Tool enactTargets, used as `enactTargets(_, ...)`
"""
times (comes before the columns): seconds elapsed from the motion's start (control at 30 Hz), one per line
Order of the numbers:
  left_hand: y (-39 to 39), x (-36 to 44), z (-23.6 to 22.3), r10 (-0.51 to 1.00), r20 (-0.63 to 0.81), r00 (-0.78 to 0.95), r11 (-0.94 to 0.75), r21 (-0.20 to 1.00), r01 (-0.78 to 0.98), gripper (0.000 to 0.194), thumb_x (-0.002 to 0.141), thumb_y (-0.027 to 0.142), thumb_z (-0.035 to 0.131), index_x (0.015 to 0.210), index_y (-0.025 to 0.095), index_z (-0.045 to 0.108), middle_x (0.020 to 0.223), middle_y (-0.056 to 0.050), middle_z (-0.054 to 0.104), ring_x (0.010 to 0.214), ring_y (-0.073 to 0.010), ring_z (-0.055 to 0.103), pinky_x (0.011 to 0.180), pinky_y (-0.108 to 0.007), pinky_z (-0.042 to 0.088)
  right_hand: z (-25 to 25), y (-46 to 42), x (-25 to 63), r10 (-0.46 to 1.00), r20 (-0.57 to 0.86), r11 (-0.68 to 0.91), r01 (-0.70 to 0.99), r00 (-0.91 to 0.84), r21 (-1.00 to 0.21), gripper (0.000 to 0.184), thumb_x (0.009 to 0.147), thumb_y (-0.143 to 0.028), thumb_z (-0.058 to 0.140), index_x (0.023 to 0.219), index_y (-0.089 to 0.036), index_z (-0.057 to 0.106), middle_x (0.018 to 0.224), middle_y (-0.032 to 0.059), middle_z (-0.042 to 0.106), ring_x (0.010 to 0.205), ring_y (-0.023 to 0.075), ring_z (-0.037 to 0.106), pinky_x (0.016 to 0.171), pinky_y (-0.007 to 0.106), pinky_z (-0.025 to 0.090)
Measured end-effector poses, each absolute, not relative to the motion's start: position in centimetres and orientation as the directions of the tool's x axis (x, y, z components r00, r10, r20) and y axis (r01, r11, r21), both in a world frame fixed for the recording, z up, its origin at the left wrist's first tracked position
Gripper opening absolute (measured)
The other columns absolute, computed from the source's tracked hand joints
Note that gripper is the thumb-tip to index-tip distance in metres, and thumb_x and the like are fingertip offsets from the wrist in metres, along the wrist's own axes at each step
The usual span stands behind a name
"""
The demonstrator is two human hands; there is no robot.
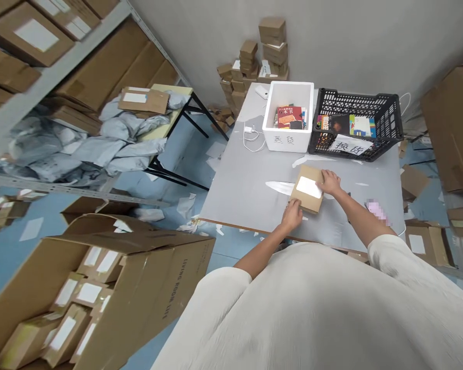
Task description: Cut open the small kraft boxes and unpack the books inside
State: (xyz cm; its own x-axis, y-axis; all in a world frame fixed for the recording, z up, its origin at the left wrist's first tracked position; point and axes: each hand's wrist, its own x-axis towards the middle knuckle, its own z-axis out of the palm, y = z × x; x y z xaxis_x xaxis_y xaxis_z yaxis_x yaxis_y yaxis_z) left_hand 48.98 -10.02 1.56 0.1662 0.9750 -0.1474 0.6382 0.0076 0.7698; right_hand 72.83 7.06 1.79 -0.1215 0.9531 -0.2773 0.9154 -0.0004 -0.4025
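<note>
Left hand [292,215] of mine gripped the near edge of a small cardboard box [312,202], while my right hand [331,182] held its right side, fingers by the white label [309,187]. The box lay on the grey table [239,180], towards the near side. Beyond it stood a white foam box [289,141] and, to its right, a black plastic crate [386,126], both holding books.

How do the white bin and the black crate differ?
The white bin has solid walls; the black crate has open lattice ones. The bin's writing is on its wall itself, the crate's on a white sheet. Both stand on the table with books inside.
</note>
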Motion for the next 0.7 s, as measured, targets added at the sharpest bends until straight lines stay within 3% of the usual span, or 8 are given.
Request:
enactTargets(0.23,-6.3,46.9,1.4,0.978,-0.161,0.134,0.035,0.756,0.654,0.046,0.087,0.011,0.065,0.132,0.02,0.066,0.158,-0.019,0.051,0.155,-0.0364,0.048,0.13,-0.053,0.044,2.0,3.0,74.1,0.944,-0.319,-0.215,0.887,0.082,-0.408,0.068,0.091,-0.037,0.068,0.156,-0.016,0.061,0.148,0.0234,0.061,0.134,0.0441,0.057,0.119,0.057,0.047)
enactTargets(0.4,-3.0,45.2,1.6,0.972,-0.182,0.147,0.054,0.786,0.616,0.067,0.081,0.01,0.067,0.147,0.022,0.059,0.168,-0.018,0.041,0.161,-0.0334,0.043,0.133,-0.049,0.041,1.0,-1.9,74.3,0.933,-0.332,-0.292,0.825,0.135,-0.484,0.057,0.092,-0.035,0.065,0.146,-0.016,0.068,0.133,0.0185,0.069,0.118,0.0346,0.068,0.11,0.044,0.054)
enactTargets(0.6,-2.3,44.9,1.4,0.965,-0.196,0.172,0.063,0.817,0.574,0.087,0.078,0.009,0.069,0.161,0.025,0.049,0.178,-0.015,0.033,0.164,-0.0352,0.041,0.133,-0.051,0.042,0.2,-6.5,74.4,0.915,-0.36,-0.372,0.736,0.185,-0.566,0.051,0.092,-0.044,0.067,0.136,-0.019,0.071,0.11,0.011,0.076,0.112,0.032,0.072,0.105,0.045,0.058)
enactTargets(0.7,-2.0,45.2,1.1,0.971,-0.208,0.115,0.108,0.817,0.567,0.09,0.077,0.011,0.072,0.163,0.024,0.047,0.178,-0.017,0.033,0.166,-0.0378,0.038,0.136,-0.054,0.038,0.4,-6.5,74.5,0.898,-0.385,-0.426,0.647,0.214,-0.632,0.061,0.086,-0.042,0.072,0.143,-0.02,0.068,0.125,0.0124,0.077,0.112,0.0308,0.074,0.108,0.048,0.059)
